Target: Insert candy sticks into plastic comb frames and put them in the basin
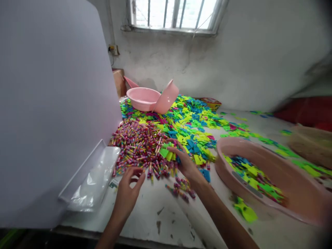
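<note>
My right hand (183, 160) grips a few flat green and yellow plastic pieces (168, 152) between thumb and fingers, at the right edge of a heap of small crayon-like sticks (138, 141) with pink-purple patterned wrapping. My left hand (131, 183) is at the near edge of that heap, fingers curled and thumb close to the index fingertip; whatever is in the pinch is too small to make out. Several loose sticks (181, 188) lie on the table below my right hand. Behind it spreads a large pile of flat green, yellow and blue plastic pieces (192, 121).
A pink basin (224, 166) holding mixed pieces stands at right. Two more pink basins (144, 98) rest on the pile at the back. Clear plastic bags (94, 183) lie at left beside a tall white panel (57, 103). A yellow-green piece (245, 211) lies near the right basin.
</note>
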`<state>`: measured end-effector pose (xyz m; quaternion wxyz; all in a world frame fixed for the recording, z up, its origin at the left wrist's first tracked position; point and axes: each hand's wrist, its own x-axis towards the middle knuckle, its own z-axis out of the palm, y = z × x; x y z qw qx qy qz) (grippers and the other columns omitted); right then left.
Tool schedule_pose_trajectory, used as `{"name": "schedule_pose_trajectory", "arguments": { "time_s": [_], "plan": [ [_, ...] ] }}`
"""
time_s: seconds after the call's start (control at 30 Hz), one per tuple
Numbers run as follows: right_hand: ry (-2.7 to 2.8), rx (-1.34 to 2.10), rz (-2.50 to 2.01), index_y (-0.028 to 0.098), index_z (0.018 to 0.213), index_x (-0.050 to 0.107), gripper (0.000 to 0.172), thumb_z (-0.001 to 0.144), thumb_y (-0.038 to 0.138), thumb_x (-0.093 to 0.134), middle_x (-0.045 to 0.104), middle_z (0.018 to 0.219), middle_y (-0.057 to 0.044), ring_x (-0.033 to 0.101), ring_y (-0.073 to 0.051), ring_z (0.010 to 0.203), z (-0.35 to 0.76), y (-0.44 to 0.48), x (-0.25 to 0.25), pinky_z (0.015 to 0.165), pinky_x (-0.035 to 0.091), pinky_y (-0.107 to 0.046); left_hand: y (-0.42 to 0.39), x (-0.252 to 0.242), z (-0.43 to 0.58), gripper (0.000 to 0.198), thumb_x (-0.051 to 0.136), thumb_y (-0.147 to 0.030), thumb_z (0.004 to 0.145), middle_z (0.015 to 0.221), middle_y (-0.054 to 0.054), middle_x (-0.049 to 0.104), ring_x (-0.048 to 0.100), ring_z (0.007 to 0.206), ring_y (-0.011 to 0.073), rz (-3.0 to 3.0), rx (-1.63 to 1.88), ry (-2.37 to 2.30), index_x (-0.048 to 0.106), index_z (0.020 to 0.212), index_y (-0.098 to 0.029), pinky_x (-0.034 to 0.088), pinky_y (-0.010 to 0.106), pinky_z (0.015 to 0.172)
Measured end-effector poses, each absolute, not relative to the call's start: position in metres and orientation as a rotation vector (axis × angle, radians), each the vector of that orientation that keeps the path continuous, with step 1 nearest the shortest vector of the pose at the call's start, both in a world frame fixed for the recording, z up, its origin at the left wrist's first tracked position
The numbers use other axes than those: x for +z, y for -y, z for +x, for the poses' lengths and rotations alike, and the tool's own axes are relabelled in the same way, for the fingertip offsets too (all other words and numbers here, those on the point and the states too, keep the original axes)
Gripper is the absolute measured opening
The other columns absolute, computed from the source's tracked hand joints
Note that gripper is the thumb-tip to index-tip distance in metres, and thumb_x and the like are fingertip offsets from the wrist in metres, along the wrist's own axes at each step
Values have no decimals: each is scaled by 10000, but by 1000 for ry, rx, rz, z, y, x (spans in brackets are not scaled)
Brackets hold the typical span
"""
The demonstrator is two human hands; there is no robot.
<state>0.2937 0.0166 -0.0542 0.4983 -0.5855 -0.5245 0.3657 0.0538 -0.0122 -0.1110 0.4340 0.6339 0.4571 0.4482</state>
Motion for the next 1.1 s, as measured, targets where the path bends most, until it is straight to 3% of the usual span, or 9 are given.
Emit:
{"name": "schedule_pose_trajectory", "arguments": {
  "time_s": [0.07,0.2,0.3,0.47,0.6,0.67,0.8,0.97,1.1],
  "plan": [
    [930,1216,-1129,284,1209,528,445,804,407,665,683,916,6,663,-186,685,269,3,-63,520,537,-275,16,-91,56,295,614,-482,861,825,22,626,611,772,171,1647,1149,-1193,605,928,-194,501,277,687],
    [658,1442,-928,256,1051,582,413,697,318,786,677,834,23,646,-154,633,233,28,-74,537,562,-261,30,-67,49,256,636,-434,863,678,-42,564,544,612,111,1405,1261,-1185,529,889,-202,451,218,578],
    [626,1484,-887,254,1020,584,379,702,317,780,674,834,22,641,-145,637,220,36,-75,537,554,-241,42,-65,41,252,651,-383,866,766,-25,631,567,642,104,1290,1229,-1064,470,862,-207,466,218,600],
    [659,1466,-885,263,975,586,327,716,321,778,609,729,51,589,-118,572,211,44,-76,486,506,-199,49,-74,33,301,533,-364,937,846,19,663,580,704,138,1319,1060,-958,499,1185,-196,483,270,653],
    [699,1494,-874,261,933,598,312,684,295,784,641,827,32,608,-129,613,207,48,-78,497,509,-209,50,-77,29,155,438,-285,945,772,-1,595,569,696,143,1384,960,-989,552,982,-186,464,288,693],
    [733,1496,-869,257,898,604,306,661,287,795,642,831,29,597,-128,592,206,50,-79,481,497,-213,53,-77,27,191,380,-267,946,696,-20,528,529,650,137,1389,934,-1068,550,902,-191,438,281,669],
    [825,1491,-848,264,857,615,304,641,280,828,621,722,34,591,-146,577,205,55,-80,487,495,-234,62,-70,23,299,346,-403,971,775,5,573,543,717,164,1411,919,-1189,563,985,-196,434,279,653],
    [917,1458,-812,279,872,627,290,666,290,830,653,789,14,623,-177,640,206,61,-81,528,513,-272,68,-60,22,362,572,-546,868,825,1,595,568,770,175,1665,741,-1200,518,1006,-216,463,282,703],
    [1038,1367,-802,273,872,644,302,662,326,853,667,970,-11,649,-205,839,207,60,-86,720,541,-319,68,-59,23,533,726,-601,717,799,-16,578,561,719,168,1830,680,-1290,489,1005,-220,457,272,654]
  ]
}}
